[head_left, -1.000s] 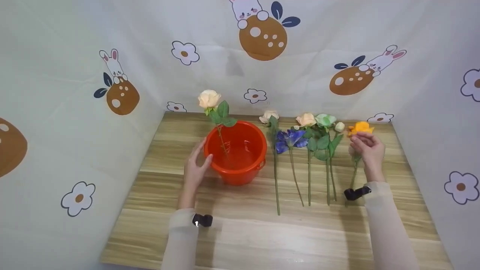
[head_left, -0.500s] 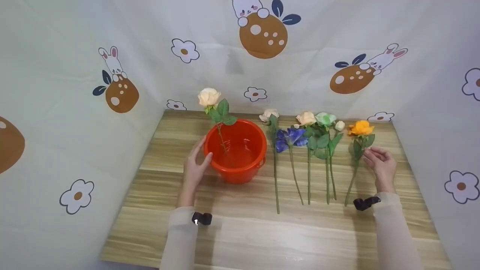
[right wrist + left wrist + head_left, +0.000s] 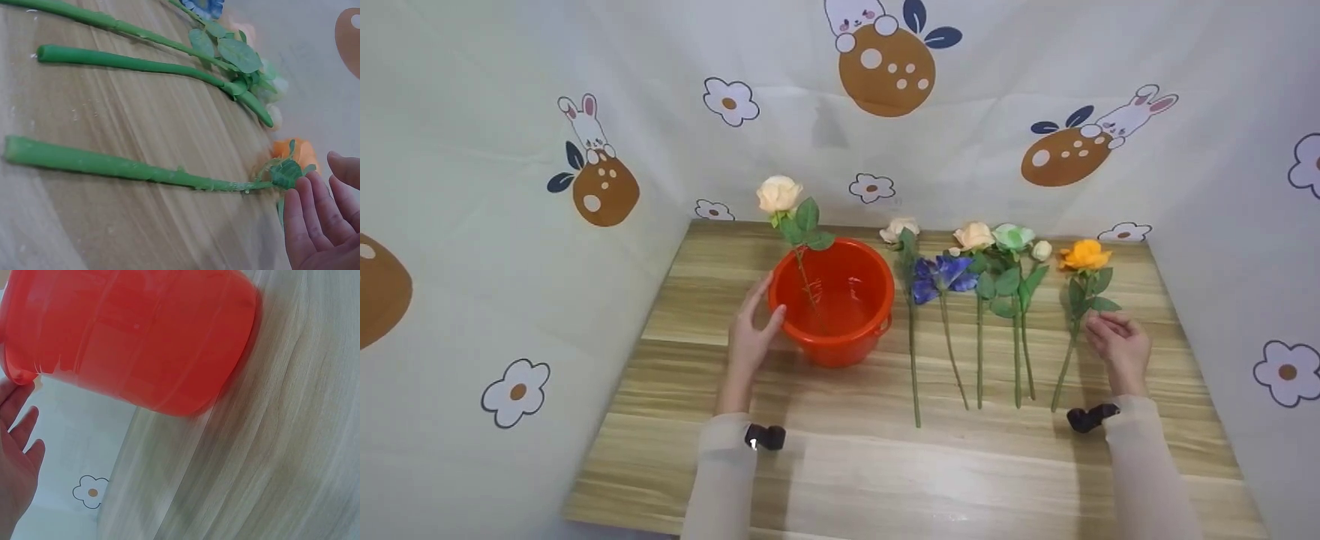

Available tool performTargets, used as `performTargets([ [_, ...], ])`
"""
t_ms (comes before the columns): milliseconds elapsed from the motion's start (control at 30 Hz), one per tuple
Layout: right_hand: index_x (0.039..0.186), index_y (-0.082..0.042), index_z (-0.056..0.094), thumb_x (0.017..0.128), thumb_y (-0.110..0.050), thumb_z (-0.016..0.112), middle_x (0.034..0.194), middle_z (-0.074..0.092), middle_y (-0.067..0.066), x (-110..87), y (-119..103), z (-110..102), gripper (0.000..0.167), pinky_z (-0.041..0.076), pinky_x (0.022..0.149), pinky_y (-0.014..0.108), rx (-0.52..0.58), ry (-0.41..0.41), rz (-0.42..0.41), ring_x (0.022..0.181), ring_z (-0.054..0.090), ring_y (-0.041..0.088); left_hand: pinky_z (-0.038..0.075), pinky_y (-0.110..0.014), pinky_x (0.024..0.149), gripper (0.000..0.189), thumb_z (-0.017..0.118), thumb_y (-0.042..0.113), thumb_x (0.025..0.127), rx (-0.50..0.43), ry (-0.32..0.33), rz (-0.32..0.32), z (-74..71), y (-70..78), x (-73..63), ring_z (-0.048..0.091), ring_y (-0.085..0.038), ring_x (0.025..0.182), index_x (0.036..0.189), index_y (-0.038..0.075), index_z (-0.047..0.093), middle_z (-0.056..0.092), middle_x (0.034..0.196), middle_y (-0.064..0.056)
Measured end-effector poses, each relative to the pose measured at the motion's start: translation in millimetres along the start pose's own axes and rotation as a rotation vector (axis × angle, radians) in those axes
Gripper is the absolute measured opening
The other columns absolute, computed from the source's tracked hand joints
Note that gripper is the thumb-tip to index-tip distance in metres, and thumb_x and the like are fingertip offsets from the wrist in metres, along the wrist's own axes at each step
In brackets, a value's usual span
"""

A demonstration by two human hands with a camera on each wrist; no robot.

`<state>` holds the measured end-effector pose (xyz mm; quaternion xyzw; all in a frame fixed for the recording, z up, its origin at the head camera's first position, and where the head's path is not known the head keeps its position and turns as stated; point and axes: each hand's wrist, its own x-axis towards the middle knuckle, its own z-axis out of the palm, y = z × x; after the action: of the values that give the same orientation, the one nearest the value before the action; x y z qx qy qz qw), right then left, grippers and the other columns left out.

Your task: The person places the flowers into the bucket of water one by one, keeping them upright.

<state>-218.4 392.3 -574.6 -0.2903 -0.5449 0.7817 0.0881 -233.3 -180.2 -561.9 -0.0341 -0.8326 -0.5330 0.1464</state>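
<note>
Red bucket (image 3: 140, 332) cropped; L-wrist view.

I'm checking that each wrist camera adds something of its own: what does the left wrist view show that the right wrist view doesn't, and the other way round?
Only the left wrist view: the red bucket, with the left hand at its rim.

Only the right wrist view: the orange flower, the right hand by its leaves, and other flowers, including a blue one.

Both: the wood-grain tabletop and the pale printed backdrop.
</note>
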Motion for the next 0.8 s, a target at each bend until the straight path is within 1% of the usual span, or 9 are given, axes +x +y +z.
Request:
performTargets([
  [133,0.102,-0.004,0.062,0.086,0.006,0.071,0.076,0.072,-0.003,3.1,8,-3,0.021,0.062,0.067,0.021,0.0,0.004,0.011,0.071,0.073,0.006,0.026,-0.051,0.124,0.054,0.068,0.022,0.094,-0.02,0.009,0.032,0.1,-0.7,-0.4,0.041,-0.028,0.146,0.146,0.015,0.052,0.049,0.153,-0.013],
  [267,0.104,-0.005,0.062,0.087,0.005,0.07,0.077,0.072,-0.005,5.0,15,-7,0.021,0.062,0.07,0.02,-0.019,-0.024,0.014,0.073,0.073,0.005,0.028,-0.049,0.124,0.054,0.068,0.021,0.094,-0.04,0.017,0.055,0.6,-1.3,-0.6,0.042,-0.028,0.145,0.145,0.015,0.053,0.05,0.152,-0.012],
  [367,0.105,-0.005,0.062,0.088,0.005,0.069,0.077,0.072,-0.005,5.4,20,-7,0.021,0.062,0.071,0.02,-0.029,-0.033,0.018,0.074,0.073,0.005,0.028,-0.047,0.124,0.054,0.069,0.021,0.094,-0.038,0.021,0.053,0.9,-0.9,-0.7,0.042,-0.027,0.145,0.145,0.014,0.053,0.05,0.152,-0.01],
  [467,0.105,-0.004,0.063,0.088,0.005,0.069,0.076,0.071,-0.006,4.0,22,-6,0.02,0.061,0.071,0.019,-0.049,-0.025,0.02,0.074,0.072,0.005,0.028,-0.045,0.125,0.054,0.069,0.021,0.094,-0.022,0.022,0.042,0.9,0.1,-1.2,0.042,-0.026,0.145,0.145,0.015,0.054,0.05,0.152,-0.008],
  [600,0.109,0.0,0.061,0.089,0.006,0.067,0.075,0.071,-0.007,2.3,24,-4,0.022,0.061,0.07,0.018,-0.081,-0.012,0.014,0.072,0.071,0.003,0.027,-0.048,0.125,0.054,0.068,0.021,0.094,-0.018,0.02,0.034,0.7,0.7,-1.6,0.041,-0.027,0.145,0.145,0.014,0.053,0.049,0.153,-0.009],
  [700,0.114,0.002,0.058,0.088,0.007,0.067,0.075,0.071,-0.009,1.4,27,-2,0.028,0.059,0.069,0.016,-0.137,0.004,-0.005,0.071,0.069,0.001,0.026,-0.05,0.125,0.054,0.068,0.02,0.094,-0.024,0.019,0.031,0.6,0.7,-1.7,0.04,-0.029,0.146,0.145,0.014,0.053,0.048,0.154,-0.01],
  [800,0.12,0.003,0.056,0.089,0.005,0.067,0.078,0.07,-0.013,1.1,31,-3,0.033,0.058,0.07,0.012,-0.225,0.008,-0.027,0.072,0.067,-0.002,0.025,-0.05,0.125,0.054,0.067,0.02,0.094,-0.029,0.016,0.025,0.4,0.5,-1.8,0.039,-0.029,0.147,0.146,0.015,0.052,0.047,0.155,-0.009],
])
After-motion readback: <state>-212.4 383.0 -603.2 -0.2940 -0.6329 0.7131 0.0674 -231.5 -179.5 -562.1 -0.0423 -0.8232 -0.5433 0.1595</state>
